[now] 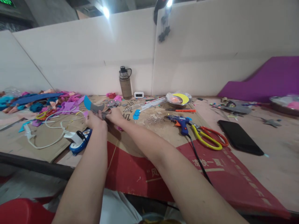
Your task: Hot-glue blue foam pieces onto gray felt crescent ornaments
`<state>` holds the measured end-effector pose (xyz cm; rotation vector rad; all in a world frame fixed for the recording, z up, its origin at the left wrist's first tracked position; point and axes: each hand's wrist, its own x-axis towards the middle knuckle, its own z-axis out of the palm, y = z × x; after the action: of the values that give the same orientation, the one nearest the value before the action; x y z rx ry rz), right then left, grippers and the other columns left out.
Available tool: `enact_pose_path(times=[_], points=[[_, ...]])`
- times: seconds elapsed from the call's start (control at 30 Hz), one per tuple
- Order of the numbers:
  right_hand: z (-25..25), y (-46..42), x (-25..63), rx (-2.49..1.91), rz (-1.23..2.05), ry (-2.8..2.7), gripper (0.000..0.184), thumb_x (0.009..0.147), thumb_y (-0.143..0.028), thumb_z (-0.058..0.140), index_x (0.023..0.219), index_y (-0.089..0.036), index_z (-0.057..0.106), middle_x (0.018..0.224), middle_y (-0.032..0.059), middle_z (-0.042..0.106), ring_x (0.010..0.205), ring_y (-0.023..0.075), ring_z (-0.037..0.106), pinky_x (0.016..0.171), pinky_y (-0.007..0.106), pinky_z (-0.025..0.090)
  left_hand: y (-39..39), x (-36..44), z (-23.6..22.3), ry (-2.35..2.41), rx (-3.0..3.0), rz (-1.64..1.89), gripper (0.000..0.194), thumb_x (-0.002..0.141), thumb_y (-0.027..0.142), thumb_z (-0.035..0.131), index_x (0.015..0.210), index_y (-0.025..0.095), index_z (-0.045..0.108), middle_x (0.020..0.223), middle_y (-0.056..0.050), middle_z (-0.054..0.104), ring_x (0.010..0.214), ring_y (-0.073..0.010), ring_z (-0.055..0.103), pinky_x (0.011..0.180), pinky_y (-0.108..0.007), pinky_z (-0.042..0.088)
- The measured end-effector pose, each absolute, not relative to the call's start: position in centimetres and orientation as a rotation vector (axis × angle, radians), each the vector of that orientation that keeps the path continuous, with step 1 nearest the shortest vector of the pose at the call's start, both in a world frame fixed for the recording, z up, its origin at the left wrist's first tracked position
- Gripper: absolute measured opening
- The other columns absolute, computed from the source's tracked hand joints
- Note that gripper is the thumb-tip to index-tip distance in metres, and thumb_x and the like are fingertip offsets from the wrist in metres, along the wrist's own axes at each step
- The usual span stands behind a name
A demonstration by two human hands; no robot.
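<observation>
1. The left hand point(93, 120) is closed on a grey piece point(96, 108) with a blue end, above the cardboard point(149, 149) at left of centre.
2. The right hand point(115, 116) is just beside it, fingers bent inward; exactly what it grips cannot be told.
3. The power strip point(80, 145) is near the left forearm.
4. Right of the hands are small blue cutouts point(136, 114), then a glue gun point(183, 125), scissors point(203, 139) and, on the tabletop point(280, 149), a phone point(240, 137).
5. A bottle point(126, 87) stands behind.
</observation>
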<state>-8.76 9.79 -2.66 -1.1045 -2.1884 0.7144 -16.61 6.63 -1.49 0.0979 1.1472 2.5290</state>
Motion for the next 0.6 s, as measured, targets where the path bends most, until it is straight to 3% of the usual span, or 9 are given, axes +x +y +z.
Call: enact_pose_path(times=[0.3,0.6], points=[[-3.6,10.6,-8.3,-1.083,0.897,-2.149,0.023,0.078,-0.021,0.053,0.056,-0.017,0.056,0.051,-0.0028,0.047,0.055,0.0102,0.049,0.052,0.021,0.031,7.1,-16.8,-1.9,1.181,0.07,2.524,0.021,0.085,0.012,0.042,0.068,0.02,0.035,0.057,0.008,0.028,0.045,-0.0051,0.026,0.071,-0.022,0.054],[-3.5,11.6,-8.4,-0.963,1.127,-2.207,0.023,0.084,-0.024,0.056,0.063,-0.016,0.06,0.057,-0.0013,0.058,0.055,0.01,0.054,0.054,0.018,0.041,7.1,-16.7,-1.7,1.22,0.097,2.523,0.02,0.085,0.012,0.043,0.069,0.02,0.035,0.058,0.008,0.027,0.044,-0.0047,0.024,0.07,-0.023,0.056]])
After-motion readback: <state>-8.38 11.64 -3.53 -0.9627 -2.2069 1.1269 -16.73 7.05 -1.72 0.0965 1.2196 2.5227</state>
